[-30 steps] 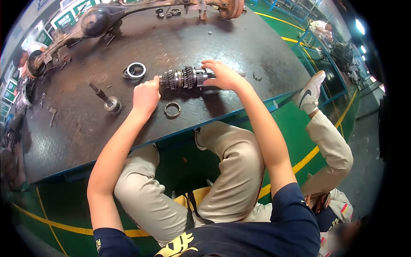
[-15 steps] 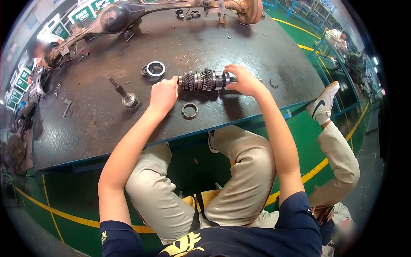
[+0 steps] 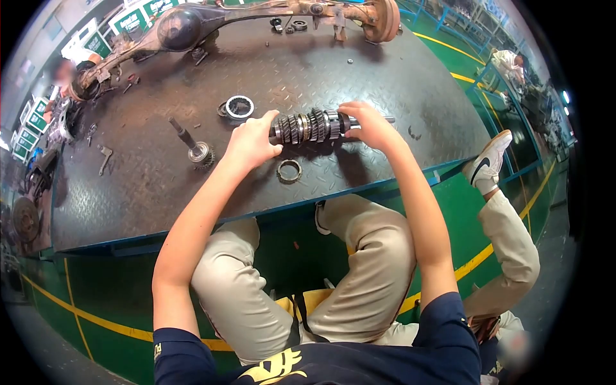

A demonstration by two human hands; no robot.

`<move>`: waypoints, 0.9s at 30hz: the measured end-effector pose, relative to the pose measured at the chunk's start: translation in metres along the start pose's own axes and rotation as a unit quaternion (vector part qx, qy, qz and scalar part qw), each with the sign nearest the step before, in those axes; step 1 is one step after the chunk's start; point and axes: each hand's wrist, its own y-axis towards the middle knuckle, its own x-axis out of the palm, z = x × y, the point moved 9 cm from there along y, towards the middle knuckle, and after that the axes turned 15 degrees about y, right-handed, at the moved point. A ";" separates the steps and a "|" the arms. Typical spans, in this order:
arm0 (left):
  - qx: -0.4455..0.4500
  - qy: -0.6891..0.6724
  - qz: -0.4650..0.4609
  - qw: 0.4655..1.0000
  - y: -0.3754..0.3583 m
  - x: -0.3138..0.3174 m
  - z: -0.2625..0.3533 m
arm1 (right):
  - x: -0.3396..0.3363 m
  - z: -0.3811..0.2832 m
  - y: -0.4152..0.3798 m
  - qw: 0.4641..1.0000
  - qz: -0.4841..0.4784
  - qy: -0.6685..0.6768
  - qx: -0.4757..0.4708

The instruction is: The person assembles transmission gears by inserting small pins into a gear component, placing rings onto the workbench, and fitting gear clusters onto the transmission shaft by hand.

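A gear shaft (image 3: 311, 126) with several toothed gears lies sideways over the steel table. My left hand (image 3: 252, 141) grips its left end, the thumb on the near side and the fingers on the far side. Around the right end, beside the last gear, my right hand (image 3: 369, 125) has thumb and fingers curled; the thin shaft tip sticks out past it. A toothed ring (image 3: 289, 171) lies just in front of the shaft. Behind my left hand is a bright ring gear (image 3: 240, 107), partly over a darker ring. A second shaft with a gear (image 3: 201, 153) stands to the left.
A rusty axle housing (image 3: 179, 29) stretches along the back of the metal table (image 3: 141, 205). A small tool (image 3: 104, 159) lies at the left. Beside the table's right edge is another person's raised shoe (image 3: 491, 162). Someone else sits farther back (image 3: 508, 63).
My left hand has changed its hold: its thumb has swung to the near side and the fingers are wider apart. My right hand stays at the shaft's right end. The view has shifted slightly.
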 end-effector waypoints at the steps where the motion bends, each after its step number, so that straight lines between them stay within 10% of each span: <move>1: -0.001 0.000 0.000 1.000 0.001 -0.001 0.002 | 0.000 0.000 0.000 1.000 0.005 0.002 -0.004; 27: 0.002 0.033 0.007 0.999 0.008 0.007 0.012 | 0.002 0.007 0.000 0.997 0.042 -0.035 -0.046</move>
